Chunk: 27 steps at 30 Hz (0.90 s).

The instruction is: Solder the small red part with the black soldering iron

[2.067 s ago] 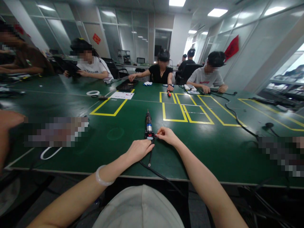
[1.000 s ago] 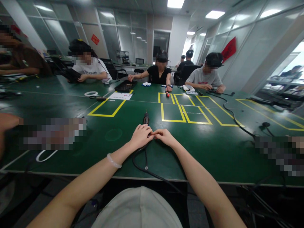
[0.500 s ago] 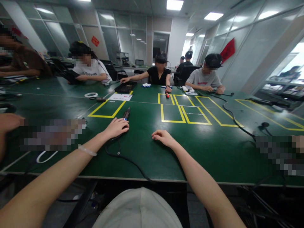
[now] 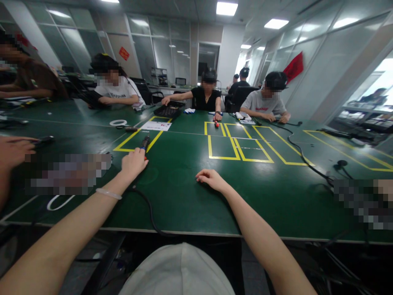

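My left hand point(image 4: 134, 163) is closed around a dark corded electric screwdriver point(image 4: 145, 141), at the near end of the left yellow-taped rectangle. The tool's thin tip points away from me, and its grip is mostly covered by my fingers. From under my wrist a black cord point(image 4: 150, 209) curves toward the table's near edge. My right hand point(image 4: 212, 178) rests on the green table point(image 4: 184, 196) with its fingers loosely curled together and nothing visible in them.
Yellow tape rectangles point(image 4: 224, 157) mark the table ahead. A white paper point(image 4: 156, 125) lies beyond the screwdriver, near a black tray point(image 4: 168, 110) that a person opposite touches. That person's other hand point(image 4: 217, 116) is at a small red object. A neighbour's hand point(image 4: 15, 149) reaches in from the left.
My left hand has moved left and slightly forward with the screwdriver, drawing the cord along. My right hand has stayed put. The person opposite has shifted the black tray slightly.
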{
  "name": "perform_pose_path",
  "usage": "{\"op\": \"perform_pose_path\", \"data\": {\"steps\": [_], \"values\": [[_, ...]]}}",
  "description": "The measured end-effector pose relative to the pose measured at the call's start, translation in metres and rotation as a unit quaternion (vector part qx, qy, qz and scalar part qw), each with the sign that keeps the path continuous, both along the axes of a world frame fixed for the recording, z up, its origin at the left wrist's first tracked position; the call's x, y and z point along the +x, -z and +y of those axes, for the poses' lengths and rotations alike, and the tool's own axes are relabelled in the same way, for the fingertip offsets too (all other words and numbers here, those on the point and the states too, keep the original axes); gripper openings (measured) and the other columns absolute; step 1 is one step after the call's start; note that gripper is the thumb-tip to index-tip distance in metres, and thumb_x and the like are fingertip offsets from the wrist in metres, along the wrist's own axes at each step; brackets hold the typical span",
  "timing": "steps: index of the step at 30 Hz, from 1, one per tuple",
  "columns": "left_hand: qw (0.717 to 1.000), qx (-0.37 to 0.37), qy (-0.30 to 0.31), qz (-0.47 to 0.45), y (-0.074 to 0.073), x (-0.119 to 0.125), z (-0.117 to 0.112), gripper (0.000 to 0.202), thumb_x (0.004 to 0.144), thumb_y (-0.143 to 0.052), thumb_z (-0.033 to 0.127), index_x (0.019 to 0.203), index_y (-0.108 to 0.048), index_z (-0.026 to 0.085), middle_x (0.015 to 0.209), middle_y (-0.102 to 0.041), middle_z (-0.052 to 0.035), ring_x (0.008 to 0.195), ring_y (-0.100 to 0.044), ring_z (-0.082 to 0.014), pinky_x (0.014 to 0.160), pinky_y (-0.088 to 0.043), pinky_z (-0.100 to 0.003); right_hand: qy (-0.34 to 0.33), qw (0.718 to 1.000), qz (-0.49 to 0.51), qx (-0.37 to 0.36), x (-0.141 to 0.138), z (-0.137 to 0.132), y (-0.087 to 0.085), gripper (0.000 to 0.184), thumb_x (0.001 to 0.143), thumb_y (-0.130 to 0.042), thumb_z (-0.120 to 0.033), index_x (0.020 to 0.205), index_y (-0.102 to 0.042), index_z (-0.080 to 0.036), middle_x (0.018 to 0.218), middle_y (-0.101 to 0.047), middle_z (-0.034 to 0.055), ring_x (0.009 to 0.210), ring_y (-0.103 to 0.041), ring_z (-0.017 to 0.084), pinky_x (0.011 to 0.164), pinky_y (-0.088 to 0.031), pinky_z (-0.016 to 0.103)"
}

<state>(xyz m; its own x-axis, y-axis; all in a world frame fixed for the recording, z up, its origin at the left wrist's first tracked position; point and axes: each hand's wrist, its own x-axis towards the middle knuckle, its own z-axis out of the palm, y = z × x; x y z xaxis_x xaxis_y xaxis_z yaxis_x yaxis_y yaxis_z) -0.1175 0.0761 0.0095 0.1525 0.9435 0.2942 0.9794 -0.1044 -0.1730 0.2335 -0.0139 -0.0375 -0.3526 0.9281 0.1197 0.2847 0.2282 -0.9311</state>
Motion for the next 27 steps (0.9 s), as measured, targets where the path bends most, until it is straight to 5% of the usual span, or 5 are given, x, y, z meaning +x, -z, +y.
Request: {"op": "perform_pose_path", "data": {"steps": [8, 12, 15, 19, 27], "values": [[0.996, -0.018, -0.048, -0.067, -0.017, 0.002, 0.005, 0.032, 0.092, -0.044, 0.032, 0.108, -0.058, 0.007, 0.11, -0.063, -0.0196, 0.098, -0.062, -0.0329, 0.08, -0.049, -0.043, -0.004, 1.0, 0.003, 0.006, 0.0, 0.004, 0.007, 0.016, 0.086, -0.057, -0.022, 0.095, -0.068, -0.015, 0.083, -0.072, 0.0047, 0.075, -0.065, 0.015, 0.075, -0.05, 0.027], [0.981, -0.032, 0.035, -0.189, -0.027, 0.026, 0.001, 0.034, 0.092, -0.046, 0.04, 0.11, -0.059, 0.015, 0.106, -0.068, -0.0134, 0.097, -0.064, -0.027, 0.081, -0.05, -0.038, -0.003, 1.0, 0.007, 0.004, -0.001, 0.004, 0.008, 0.016, 0.085, -0.058, -0.023, 0.095, -0.068, -0.015, 0.081, -0.072, 0.0043, 0.073, -0.064, 0.014, 0.072, -0.049, 0.027], [0.867, -0.152, 0.233, -0.413, -0.027, 0.073, -0.018, 0.041, 0.089, -0.049, 0.047, 0.111, -0.062, 0.016, 0.1, -0.071, -0.0088, 0.089, -0.066, -0.0202, 0.078, -0.051, -0.033, 0.006, 1.0, 0.022, -0.002, -0.001, 0.003, 0.005, 0.015, 0.085, -0.058, -0.026, 0.09, -0.067, -0.015, 0.074, -0.069, 0.0026, 0.068, -0.062, 0.014, 0.068, -0.048, 0.026], [0.75, -0.302, 0.304, -0.504, -0.016, 0.133, -0.05, 0.045, 0.086, -0.054, 0.049, 0.114, -0.066, 0.015, 0.097, -0.07, -0.0075, 0.082, -0.063, -0.0162, 0.07, -0.049, -0.028, 0.023, 0.998, 0.049, -0.014, -0.001, 0.002, -0.002, 0.017, 0.085, -0.057, -0.03, 0.08, -0.064, -0.015, 0.063, -0.064, 0.0003, 0.06, -0.058, 0.011, 0.062, -0.046, 0.023], [0.688, -0.34, 0.262, -0.585, 0.017, 0.15, -0.067, 0.037, 0.078, -0.068, 0.04, 0.104, -0.064, 0.014, 0.096, -0.071, -0.0075, 0.087, -0.065, -0.0176, 0.072, -0.05, -0.029, 0.019, 0.993, 0.098, -0.057, -0.005, 0.0, -0.004, 0.034, 0.088, -0.053, -0.049, 0.078, -0.058, -0.016, 0.058, -0.061, -0.0004, 0.052, -0.056, 0.01, 0.051, -0.04, 0.021]]}}
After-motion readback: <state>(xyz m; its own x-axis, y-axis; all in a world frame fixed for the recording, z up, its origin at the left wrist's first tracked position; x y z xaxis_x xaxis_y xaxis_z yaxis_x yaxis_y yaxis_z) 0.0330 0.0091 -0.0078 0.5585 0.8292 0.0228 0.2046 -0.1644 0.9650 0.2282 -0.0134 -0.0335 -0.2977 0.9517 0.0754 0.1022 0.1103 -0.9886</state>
